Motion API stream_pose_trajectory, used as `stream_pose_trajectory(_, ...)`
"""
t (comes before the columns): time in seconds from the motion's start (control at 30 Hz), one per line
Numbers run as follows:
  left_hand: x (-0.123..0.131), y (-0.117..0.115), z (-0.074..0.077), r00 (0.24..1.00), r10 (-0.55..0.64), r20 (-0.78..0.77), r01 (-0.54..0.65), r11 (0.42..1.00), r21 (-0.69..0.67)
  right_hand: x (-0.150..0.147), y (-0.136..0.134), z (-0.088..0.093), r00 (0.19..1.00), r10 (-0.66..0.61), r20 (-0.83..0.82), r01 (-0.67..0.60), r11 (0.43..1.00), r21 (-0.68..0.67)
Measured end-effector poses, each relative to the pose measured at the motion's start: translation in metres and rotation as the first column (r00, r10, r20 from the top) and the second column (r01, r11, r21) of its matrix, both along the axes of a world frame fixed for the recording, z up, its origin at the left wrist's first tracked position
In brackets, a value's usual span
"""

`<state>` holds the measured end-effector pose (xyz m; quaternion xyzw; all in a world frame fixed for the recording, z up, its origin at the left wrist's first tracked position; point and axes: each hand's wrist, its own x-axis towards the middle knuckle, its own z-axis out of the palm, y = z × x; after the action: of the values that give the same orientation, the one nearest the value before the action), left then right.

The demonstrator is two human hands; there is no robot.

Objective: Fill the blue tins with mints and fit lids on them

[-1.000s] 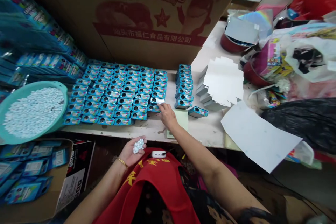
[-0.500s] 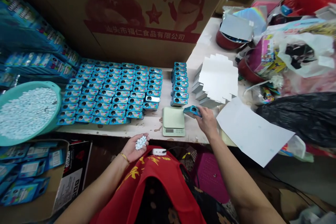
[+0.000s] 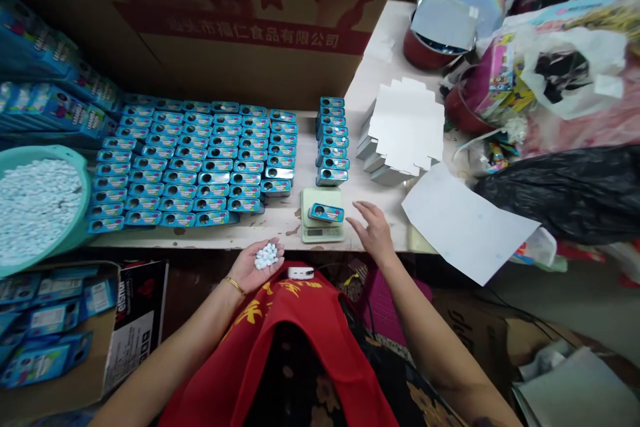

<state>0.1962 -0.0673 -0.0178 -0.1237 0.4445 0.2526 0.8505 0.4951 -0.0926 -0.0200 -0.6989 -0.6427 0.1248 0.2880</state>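
My left hand (image 3: pixel 253 271), palm up and cupped over my lap, holds a small heap of pale candy tablets (image 3: pixel 267 255). A small blue candy box (image 3: pixel 327 212) with a round dark hole lies on the pale green kitchen scale (image 3: pixel 307 199) at the table's front edge. Just right of the scale is my right hand (image 3: pixel 373 233), its thumb and fingers apart, touching nothing. Behind the scale stands a single column of similar blue boxes (image 3: pixel 332 161). A larger block of blue boxes (image 3: pixel 193 163) fills the table to the left.
A turquoise basin (image 3: pixel 83 177) of pale tablets stands at left. A stack of white flat cartons (image 3: pixel 407 123) and a white sheet (image 3: pixel 465 223) lie at right, near a black plastic bag (image 3: pixel 560 190). A large cardboard box (image 3: pixel 240 70) stands behind. Below left, an open carton (image 3: pixel 107 347) holds blue packs.
My right hand has set the blue candy box on the scale and let go of it. My left hand still cups the tablets. The view has shifted slightly.
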Motion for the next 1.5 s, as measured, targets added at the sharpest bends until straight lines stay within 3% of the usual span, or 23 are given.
stream_pose_trajectory(0.1,-0.003,-0.002,-0.002,1.000,0.003,-0.027,-0.004,1.000,-0.029,0.015,-0.014,-0.004,0.983,-0.127,-0.130,0.124,0.992,-0.029)
stream_pose_trajectory(0.2,-0.003,-0.002,-0.003,0.999,-0.004,-0.041,0.002,0.999,-0.032,0.019,-0.019,-0.008,0.972,-0.169,-0.161,0.166,0.986,-0.031)
stream_pose_trajectory(0.4,-0.001,0.001,-0.002,1.000,-0.004,-0.030,0.003,1.000,-0.020,0.014,-0.012,-0.009,0.983,-0.107,-0.149,0.104,0.994,-0.027)
stream_pose_trajectory(0.5,-0.004,0.007,0.005,0.999,0.012,-0.033,-0.013,1.000,-0.012,0.013,-0.010,-0.011,0.988,-0.083,-0.128,0.080,0.996,-0.029)
stream_pose_trajectory(0.57,-0.018,0.020,0.014,0.996,0.086,-0.030,-0.084,0.995,0.062,0.014,-0.011,-0.013,0.990,-0.076,-0.120,0.073,0.997,-0.029)
stream_pose_trajectory(0.63,-0.044,0.042,0.026,0.969,0.247,-0.029,-0.236,0.951,0.199,0.015,-0.013,-0.015,0.990,-0.069,-0.124,0.067,0.997,-0.025)
stream_pose_trajectory(0.73,-0.108,0.086,0.049,0.860,0.506,-0.067,-0.449,0.813,0.371,0.016,-0.016,-0.016,0.990,-0.055,-0.126,0.053,0.998,-0.021)
stream_pose_trajectory(0.77,-0.134,0.100,0.059,0.799,0.590,-0.111,-0.501,0.757,0.421,0.016,-0.017,-0.016,0.992,-0.051,-0.114,0.049,0.999,-0.021)
stream_pose_trajectory(0.83,-0.188,0.125,0.076,0.589,0.775,-0.228,-0.567,0.598,0.567,0.016,-0.018,-0.018,0.993,-0.057,-0.100,0.055,0.998,-0.025)
stream_pose_trajectory(0.87,-0.214,0.134,0.084,0.534,0.806,-0.256,-0.545,0.559,0.625,0.016,-0.018,-0.020,0.993,-0.055,-0.100,0.053,0.998,-0.030)
stream_pose_trajectory(0.97,-0.275,0.149,0.098,0.424,0.804,-0.416,-0.459,0.587,0.667,0.016,-0.021,-0.028,0.991,-0.071,-0.112,0.065,0.996,-0.057)
stream_pose_trajectory(1.07,-0.295,0.145,0.096,0.375,0.763,-0.527,-0.446,0.647,0.619,0.011,-0.020,-0.040,0.983,-0.093,-0.161,0.076,0.991,-0.106)
stream_pose_trajectory(1.13,-0.281,0.135,0.088,0.420,0.756,-0.502,-0.440,0.653,0.616,0.003,-0.015,-0.046,0.968,-0.089,-0.233,0.059,0.990,-0.131)
stream_pose_trajectory(1.2,-0.244,0.117,0.076,0.560,0.732,-0.388,-0.402,0.649,0.646,-0.007,-0.007,-0.051,0.945,-0.055,-0.321,0.007,0.989,-0.149)
stream_pose_trajectory(1.27,-0.191,0.093,0.064,0.791,0.546,-0.276,-0.314,0.749,0.583,-0.017,0.004,-0.055,0.928,-0.027,-0.371,-0.043,0.983,-0.181)
stream_pose_trajectory(1.33,-0.130,0.066,0.052,0.931,0.292,-0.217,-0.178,0.886,0.429,-0.024,0.015,-0.057,0.917,-0.027,-0.399,-0.047,0.983,-0.175)
stream_pose_trajectory(1.37,-0.100,0.054,0.046,0.973,0.165,-0.162,-0.099,0.930,0.353,-0.026,0.019,-0.056,0.907,-0.006,-0.421,-0.079,0.980,-0.184)
stream_pose_trajectory(1.43,-0.043,0.035,0.033,0.999,0.010,-0.042,0.001,0.967,0.257,-0.033,0.023,-0.046,0.919,0.020,-0.394,-0.093,0.981,-0.168)
stream_pose_trajectory(1.5,0.002,0.027,0.019,0.999,-0.032,0.038,0.024,0.979,0.202,-0.042,0.024,-0.025,0.961,0.105,-0.255,-0.136,0.985,-0.106)
